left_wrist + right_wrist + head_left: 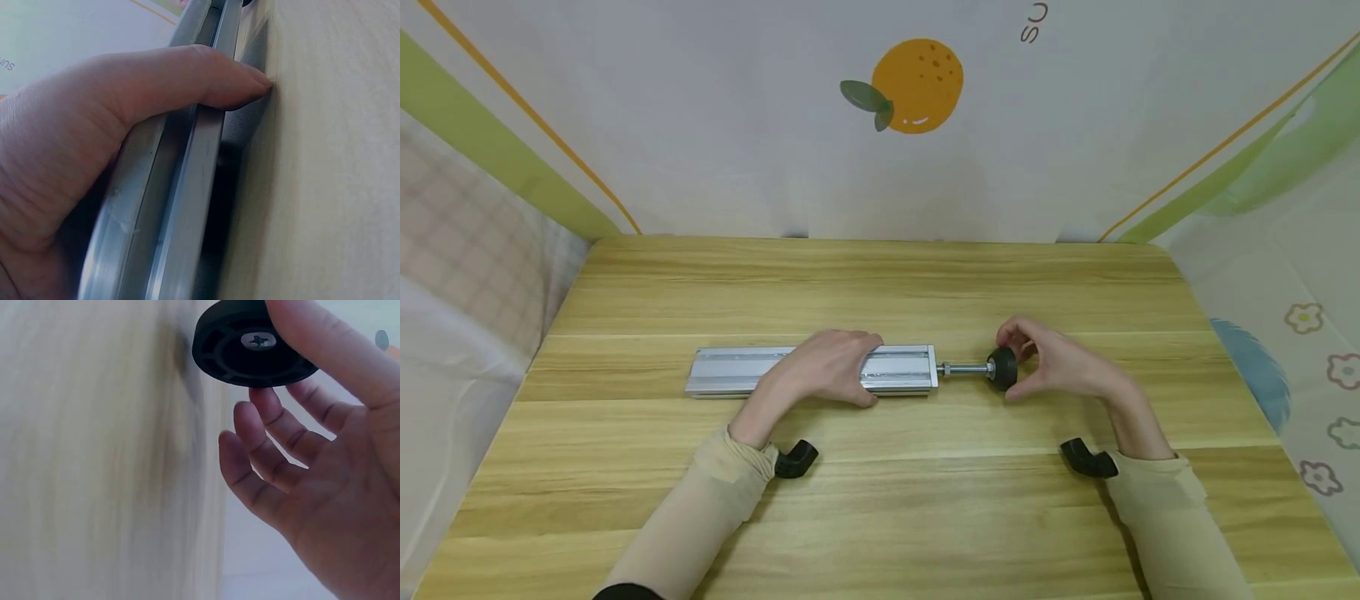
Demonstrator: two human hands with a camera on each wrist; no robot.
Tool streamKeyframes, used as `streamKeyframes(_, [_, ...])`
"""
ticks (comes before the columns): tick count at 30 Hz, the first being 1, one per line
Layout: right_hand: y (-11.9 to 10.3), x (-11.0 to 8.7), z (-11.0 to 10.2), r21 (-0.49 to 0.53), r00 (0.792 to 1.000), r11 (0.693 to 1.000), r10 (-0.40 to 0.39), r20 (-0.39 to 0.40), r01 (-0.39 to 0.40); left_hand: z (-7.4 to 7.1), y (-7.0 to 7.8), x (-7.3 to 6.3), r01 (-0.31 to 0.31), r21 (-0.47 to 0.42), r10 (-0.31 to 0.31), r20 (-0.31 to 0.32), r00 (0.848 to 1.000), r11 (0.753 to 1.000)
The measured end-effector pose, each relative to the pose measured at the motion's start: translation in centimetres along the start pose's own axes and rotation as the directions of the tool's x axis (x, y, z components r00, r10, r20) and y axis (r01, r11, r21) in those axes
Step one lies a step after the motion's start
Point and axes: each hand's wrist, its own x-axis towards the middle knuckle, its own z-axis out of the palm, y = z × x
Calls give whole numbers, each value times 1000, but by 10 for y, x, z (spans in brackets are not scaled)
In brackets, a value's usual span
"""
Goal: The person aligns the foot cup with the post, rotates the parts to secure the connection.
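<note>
Clasping the rail (733, 372) with my left grip (826, 367), I pinch the black foot (1003, 369) in my right grip (1062, 364), ideally keeping both aligned.

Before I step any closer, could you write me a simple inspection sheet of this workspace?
Surface: wood-grain tabletop.
Job's things: silver metal bar, grooved; metal rod at its right end; round black foot on the rod's outer end, with a cross-head screw in its hollow face.
Clutter: nothing seen.
Left grip: bare hand holding the bar from above, thumb on the near side.
Right grip: bare hand holding the foot between thumb and fingers.
Sleeves: pale, a black bent piece at each wrist.
Cables: nothing seen.
Surroundings: printed white backdrop with an orange fruit picture; patterned cloth at the right.
</note>
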Motion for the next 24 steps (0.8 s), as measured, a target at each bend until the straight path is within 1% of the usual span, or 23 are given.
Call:
streamKeyframes(6, [-1, -2, -2, -68, 999, 997, 23, -34, -25, 0, 0, 0, 6, 1, -6, 2, 1000, 1000])
streamKeyframes(10, [-2, -5, -6, -84, 1000, 996, 27, -6, -27, 0, 0, 0, 6, 6, -6, -1, 1000, 1000])
streamKeyframes(15, [-1, -8, -9, -64, 998, 997, 37, 55, -34, 0, 0, 0, 8, 3, -8, -4, 1000, 1000])
streamKeyframes(17, [1, -8, -9, -62, 997, 997, 39, 67, -35, 0, 0, 0, 8, 1, -8, -5, 1000, 1000])
streamKeyframes(20, [1, -8, -9, -62, 997, 998, 26, 69, -22, 0, 0, 0, 7, 0, -7, -4, 1000, 1000])
streamKeyframes(24, [2, -8, -8, -11, 999, 1000, 1, 48, 0, 0, 0, 0, 6, 1, -6, -3, 1000, 1000])
